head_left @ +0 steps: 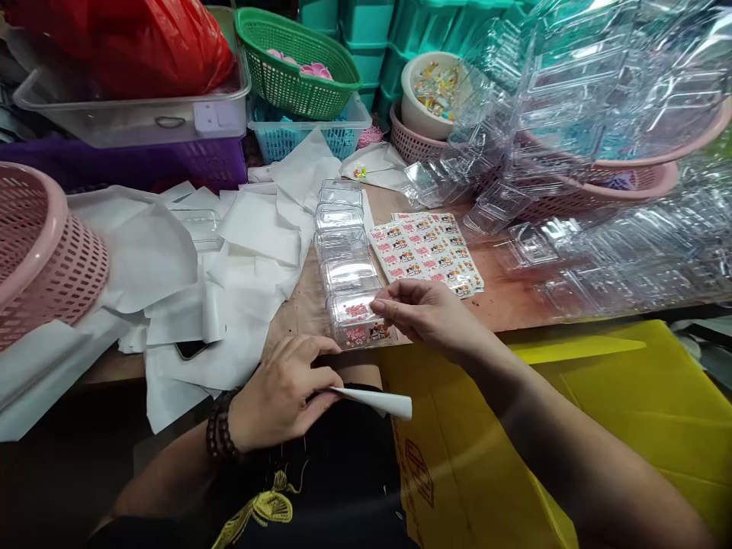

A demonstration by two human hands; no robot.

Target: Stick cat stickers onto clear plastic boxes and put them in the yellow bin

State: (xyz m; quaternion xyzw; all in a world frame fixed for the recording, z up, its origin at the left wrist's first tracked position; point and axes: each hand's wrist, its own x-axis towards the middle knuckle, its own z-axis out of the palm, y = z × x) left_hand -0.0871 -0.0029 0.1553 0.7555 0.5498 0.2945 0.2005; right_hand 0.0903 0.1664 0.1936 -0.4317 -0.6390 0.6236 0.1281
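Observation:
My left hand (286, 393) rests at the table's front edge, fingers curled round a curled white strip of backing paper (377, 400). My right hand (423, 309) reaches over the nearest clear plastic box (357, 320), fingertips pinched on a pink sticker lying on its lid. That box ends a row of several clear boxes (343, 232) running away from me. A sheet of pink cartoon stickers (426, 252) lies just right of the row. A bead bracelet circles my left wrist.
Loose white paper sheets (245, 252) cover the table's left, with a phone (191, 348) half under them. A pink basket (40, 252) stands at the left. Heaps of clear boxes (600, 114) fill pink baskets at the right. Green basket (297, 65) behind. Yellow carton (600, 427) below right.

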